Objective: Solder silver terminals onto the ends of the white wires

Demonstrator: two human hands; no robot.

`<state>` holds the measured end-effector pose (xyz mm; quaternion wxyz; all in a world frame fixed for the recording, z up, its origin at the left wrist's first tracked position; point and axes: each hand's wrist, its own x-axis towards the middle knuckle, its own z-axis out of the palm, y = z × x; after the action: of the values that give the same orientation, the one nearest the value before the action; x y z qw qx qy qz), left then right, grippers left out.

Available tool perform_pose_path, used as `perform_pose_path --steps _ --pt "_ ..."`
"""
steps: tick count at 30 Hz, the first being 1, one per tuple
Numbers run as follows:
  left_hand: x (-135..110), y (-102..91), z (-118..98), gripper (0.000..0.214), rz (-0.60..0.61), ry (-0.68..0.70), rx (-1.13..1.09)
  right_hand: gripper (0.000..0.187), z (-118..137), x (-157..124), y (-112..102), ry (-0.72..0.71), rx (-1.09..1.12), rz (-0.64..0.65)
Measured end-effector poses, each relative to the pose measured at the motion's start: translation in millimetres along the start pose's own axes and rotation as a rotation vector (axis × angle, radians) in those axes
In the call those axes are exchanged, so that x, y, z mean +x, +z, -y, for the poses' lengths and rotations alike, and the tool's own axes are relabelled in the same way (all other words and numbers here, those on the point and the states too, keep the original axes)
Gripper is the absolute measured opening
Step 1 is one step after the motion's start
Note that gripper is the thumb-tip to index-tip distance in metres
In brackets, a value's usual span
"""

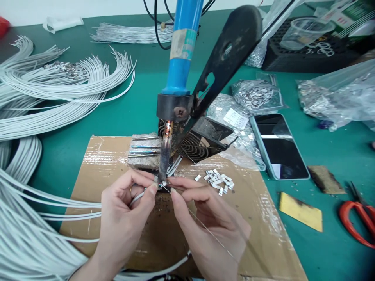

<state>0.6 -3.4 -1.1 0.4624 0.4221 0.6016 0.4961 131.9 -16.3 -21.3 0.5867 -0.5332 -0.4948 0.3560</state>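
Observation:
My left hand [129, 210] is closed on a white cable [137, 198], its end pinched between thumb and forefinger just under the soldering iron's tip. My right hand [208, 218] pinches a thin solder wire [202, 224], which trails down across the palm. At the fingertips of both hands sits a small metal connector [163, 183], partly hidden. The blue-handled soldering iron [178, 74] is clamped upright in a black metal bracket [225, 58], tip pointing down at the connector. Several small metal connectors [218, 180] lie loose right of the tip.
Cardboard [258, 234] covers the green table [149, 78] under my hands. Bundles of white cables [38, 246] fill the left side. To the right are a phone [281, 148], a yellow sponge [301, 210], red-handled scissors [351, 222] and bags of connectors [258, 93]. A fan [196, 144] stands behind the iron.

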Motion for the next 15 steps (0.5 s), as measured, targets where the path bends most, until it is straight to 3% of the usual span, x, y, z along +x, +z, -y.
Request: perform_pose_path --steps 15 --pt "2.1 -1.4 1.2 0.017 0.003 0.002 0.013 0.022 -1.7 2.1 0.8 -0.022 0.007 0.002"
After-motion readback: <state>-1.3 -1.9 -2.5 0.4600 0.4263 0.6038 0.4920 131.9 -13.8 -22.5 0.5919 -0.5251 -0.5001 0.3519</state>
